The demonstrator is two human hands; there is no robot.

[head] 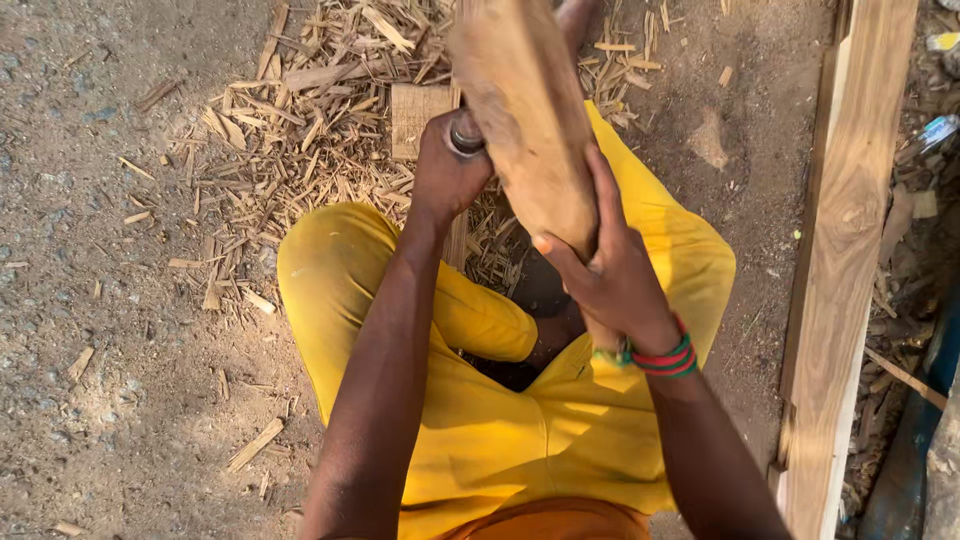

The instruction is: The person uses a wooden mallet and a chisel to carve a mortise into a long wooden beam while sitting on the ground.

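Right hand [610, 275] clenched round thick wooden billet [525, 120], angled toward twelve o'clock. Left hand [447, 170] fisted on metal-capped tool handle [466, 133], at nine o'clock of billet. Wood chips [300, 130] strewn at eleven o'clock; plank [850, 250] at three o'clock.

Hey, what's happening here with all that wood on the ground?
A person in yellow trousers sits on bare ground, working a thick piece of wood. The right hand grips its near end, steadying it. The left hand is closed around a tool with a round metal part, pressed against the wood's side. Wood chips lie scattered ahead, and a long plank lies on the right.
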